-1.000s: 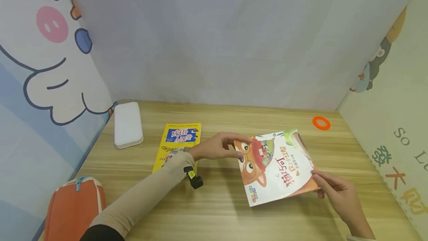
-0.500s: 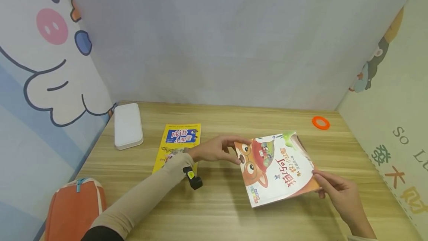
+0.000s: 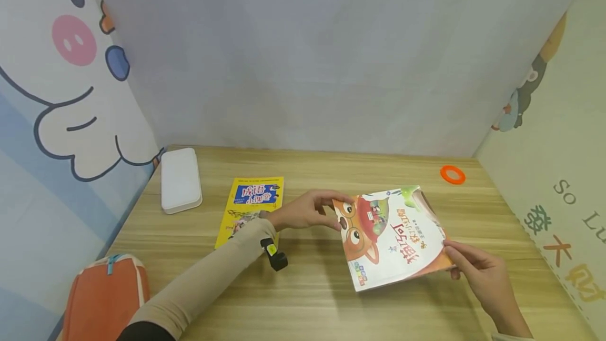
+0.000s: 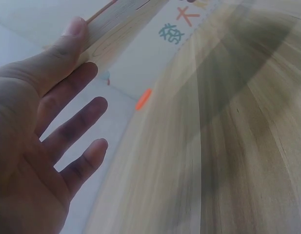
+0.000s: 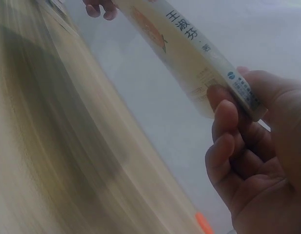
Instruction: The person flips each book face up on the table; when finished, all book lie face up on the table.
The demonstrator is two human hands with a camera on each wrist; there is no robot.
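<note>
A picture book (image 3: 393, 238) with a white cover, an orange cartoon animal in glasses and red Chinese lettering is held at a slant above the table. My left hand (image 3: 307, 209) pinches its left edge between thumb and forefinger; the left wrist view shows the other fingers (image 4: 84, 122) spread apart from it. At the lower right corner my right hand (image 3: 483, 275) grips the book, thumb on the cover and fingers underneath. The printed spine (image 5: 204, 53) faces the right wrist camera. A yellow book (image 3: 255, 193) lies flat on the table, partly hidden by my left forearm.
On the wooden table (image 3: 303, 299), a white rounded case (image 3: 181, 179) lies at the back left and an orange ring (image 3: 453, 174) at the back right. An orange zipped pouch (image 3: 106, 299) sits at the front left. Walls close in the back and sides.
Both hands keep their hold on the picture book, which has tilted and shifted only very slightly. The whole head view has moved a little.
</note>
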